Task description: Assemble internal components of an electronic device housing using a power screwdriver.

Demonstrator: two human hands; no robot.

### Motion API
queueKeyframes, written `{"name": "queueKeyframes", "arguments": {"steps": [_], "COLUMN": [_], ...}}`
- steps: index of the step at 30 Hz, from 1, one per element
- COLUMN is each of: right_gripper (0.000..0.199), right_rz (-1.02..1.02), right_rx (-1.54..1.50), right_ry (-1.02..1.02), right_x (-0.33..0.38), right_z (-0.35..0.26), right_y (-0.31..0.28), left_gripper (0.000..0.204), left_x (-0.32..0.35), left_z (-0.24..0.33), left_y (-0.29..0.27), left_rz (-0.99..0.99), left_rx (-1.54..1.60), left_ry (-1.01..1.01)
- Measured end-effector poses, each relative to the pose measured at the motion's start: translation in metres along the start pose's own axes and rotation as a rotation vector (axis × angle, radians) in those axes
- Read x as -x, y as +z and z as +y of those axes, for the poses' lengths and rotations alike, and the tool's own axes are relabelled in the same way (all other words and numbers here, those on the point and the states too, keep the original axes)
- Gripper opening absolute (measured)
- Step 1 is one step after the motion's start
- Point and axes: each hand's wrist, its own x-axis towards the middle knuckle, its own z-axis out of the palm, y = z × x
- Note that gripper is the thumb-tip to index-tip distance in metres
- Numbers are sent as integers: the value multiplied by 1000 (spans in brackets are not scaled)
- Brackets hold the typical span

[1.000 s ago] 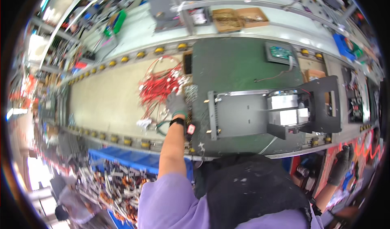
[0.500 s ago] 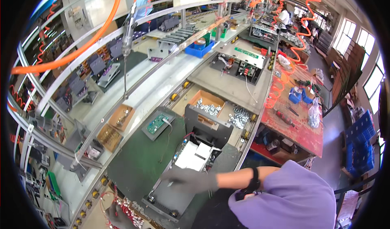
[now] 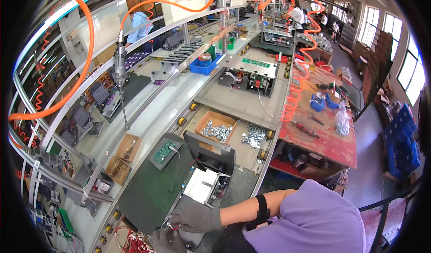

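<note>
My gloved right hand [image 3: 195,218] reaches over the near end of a dark metal chassis [image 3: 187,204], its fingers pinched. Beside it, at the lower edge, my gloved left hand [image 3: 167,241] is closed, its fingertips close to the right ones. A small red-and-silver piece [image 3: 174,226] shows between the two hands; it is too small to name. Farther along the chassis sit a white-topped box [image 3: 200,185] and an upright dark panel [image 3: 210,150] with a cutout. Next to my left hand lies a bundle of red wires [image 3: 134,243] with pale ends.
A green circuit board in a grey tray [image 3: 165,154] rests on the green mat [image 3: 150,190]. Beyond are a cardboard box of metal hardware [image 3: 216,129] and a loose pile [image 3: 254,136]. A screwdriver [image 3: 120,69] hangs at left. A red bench [image 3: 301,143] stands right.
My left hand has moved right, from the red wires to the chassis's near end. My right hand has come down to meet it. The whole view has shifted slightly.
</note>
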Motion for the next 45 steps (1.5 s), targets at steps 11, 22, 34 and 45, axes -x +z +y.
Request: {"name": "queueKeyframes", "arguments": {"steps": [11, 22, 34, 45], "right_gripper": [22, 46, 16, 18], "right_rz": [406, -87, -259, -244], "right_rx": [-663, -245, -706, -485], "right_ry": [-20, 114, 111, -48], "right_x": [-109, -163, -89, -92], "right_z": [16, 35, 15, 22], "right_y": [-93, -81, -1, 8], "left_gripper": [19, 14, 18, 14], "left_x": [34, 21, -7, -12], "left_z": [-48, -70, -26, -33], "left_y": [59, 12, -6, -13], "left_rz": [-133, 172, 220, 260], "left_rx": [93, 630, 346, 190], "left_ry": [-353, -372, -246, -141]}}
